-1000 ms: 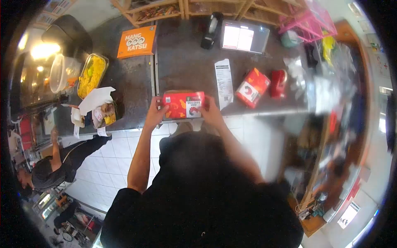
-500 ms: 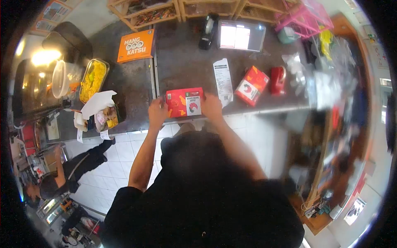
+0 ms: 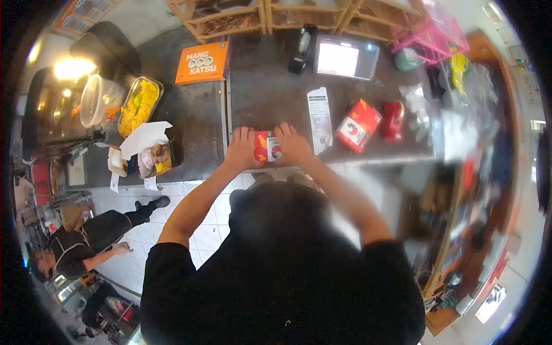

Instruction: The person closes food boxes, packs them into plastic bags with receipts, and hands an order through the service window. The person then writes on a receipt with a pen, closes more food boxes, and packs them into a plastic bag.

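Note:
A red food box with a printed white label lies at the front edge of the dark counter, between my two hands. My left hand wraps over its left end, fingers on the top. At the other end, my right hand grips the box the same way. Only the middle of the box shows; my hands cover both ends. A long paper receipt lies just beyond my right hand. Further right sits a second red food box, turned at an angle, beside a red object whose kind is unclear.
An orange box stands at the back left, near a tray of yellow food and an open takeaway container. At the back are a lit tablet and a black device. Another person is at the left.
My hands have moved from the box's sides to over its ends, covering more of it. The view has shifted slightly. The other person's arm and legs have moved.

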`<state>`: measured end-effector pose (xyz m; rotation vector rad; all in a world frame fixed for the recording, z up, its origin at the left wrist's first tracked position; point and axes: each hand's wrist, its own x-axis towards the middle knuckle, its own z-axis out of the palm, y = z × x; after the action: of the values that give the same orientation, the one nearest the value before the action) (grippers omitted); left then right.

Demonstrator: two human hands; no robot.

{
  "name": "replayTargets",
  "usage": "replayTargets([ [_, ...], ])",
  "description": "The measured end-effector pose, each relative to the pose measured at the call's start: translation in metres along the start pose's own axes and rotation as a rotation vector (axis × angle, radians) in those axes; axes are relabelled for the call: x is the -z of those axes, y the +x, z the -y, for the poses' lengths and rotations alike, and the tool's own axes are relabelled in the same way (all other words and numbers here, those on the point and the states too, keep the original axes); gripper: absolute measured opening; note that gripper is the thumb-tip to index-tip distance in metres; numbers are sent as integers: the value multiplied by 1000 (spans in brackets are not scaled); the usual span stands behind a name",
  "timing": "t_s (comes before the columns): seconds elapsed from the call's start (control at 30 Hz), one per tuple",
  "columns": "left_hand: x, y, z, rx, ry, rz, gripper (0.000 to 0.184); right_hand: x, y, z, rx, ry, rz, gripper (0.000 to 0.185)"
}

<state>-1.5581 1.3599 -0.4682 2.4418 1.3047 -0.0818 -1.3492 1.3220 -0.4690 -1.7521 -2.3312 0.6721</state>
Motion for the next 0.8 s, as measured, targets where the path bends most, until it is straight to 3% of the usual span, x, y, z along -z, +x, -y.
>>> replayTargets([
  [0.1,1,-3,2,-14,31,-23,110,-8,4,-5,28,35,35,85],
  [0.17,-1,-8,6,-15,32,-34,115,-12,1,-2,-17,299,-149,73],
  [0.2,-5,-11,7,-84,1,-95,116,-25,5,-3,7,304,-293,58],
  [0.23,-8,-12,10,-153,-27,-158,116,-37,11,-4,20,301,-291,58],
  [0.3,-9,-14,10,-123,-38,-101,116,-55,18,1,-16,280,-548,41],
  [0.43,-3,-12,13,-116,-111,-73,123,-57,15,-1,32,282,-520,25],
  [0.5,-1,-2,18,-130,12,-133,110,-62,15,-1,-291,343,-557,16],
  [0.53,-12,1,26,-150,10,-132,110,-64,11,-3,-305,335,-568,16],
  [0.6,-50,10,46,-53,312,-421,103,-58,-8,-11,-478,432,-310,16],
  [0.63,-51,13,30,-110,279,-430,103,-51,-22,-21,-377,566,-392,18],
  [0.7,-43,12,-12,130,-215,-238,100,-18,-52,-48,-460,501,-558,20],
  [0.73,-39,16,-32,212,-379,-169,99,-5,-67,-77,-506,278,-748,19],
  [0.77,-34,22,-48,274,-194,-194,100,13,-81,-116,-531,51,-923,19],
  [0.8,-34,25,-63,341,-4,-219,100,38,-98,-145,-625,137,-1034,20],
])
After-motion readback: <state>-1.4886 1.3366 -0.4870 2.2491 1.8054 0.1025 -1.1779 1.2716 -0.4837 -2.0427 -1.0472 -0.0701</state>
